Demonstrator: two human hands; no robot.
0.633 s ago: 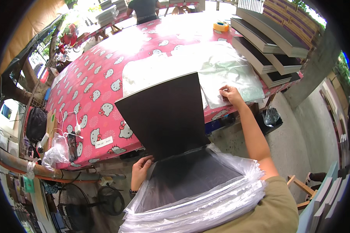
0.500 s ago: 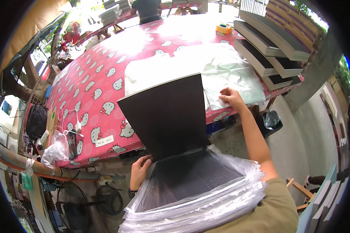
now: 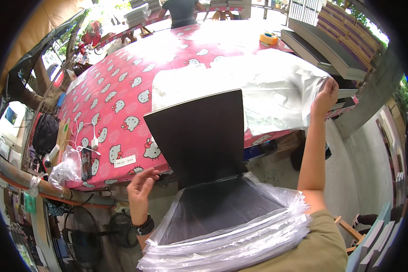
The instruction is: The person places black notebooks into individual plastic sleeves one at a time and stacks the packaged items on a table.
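Observation:
A large flat black book (image 3: 199,136) leans against the table edge, its lower part inside a clear plastic bag (image 3: 217,204). More clear bags are layered beneath it, close against my body. To the right of the book, my right hand (image 3: 325,96) is closed on the edge of a thin white plastic bag (image 3: 276,97), lifting its right side off the table. My left hand (image 3: 141,188) is apart from the black book, on its left near the table edge, with its fingers spread and nothing in them.
The table has a pink patterned cover (image 3: 109,104). Thick black books (image 3: 322,43) are stacked at its right end, beside a roll of orange tape (image 3: 268,38). A power strip (image 3: 86,164) lies at the left corner. Below stands a black fan (image 3: 81,235). Another person (image 3: 180,12) works beyond the table.
My right hand has moved right and up, pulling the white plastic bag's edge with it. My left hand has come off the book's side and moved left, its fingers opening.

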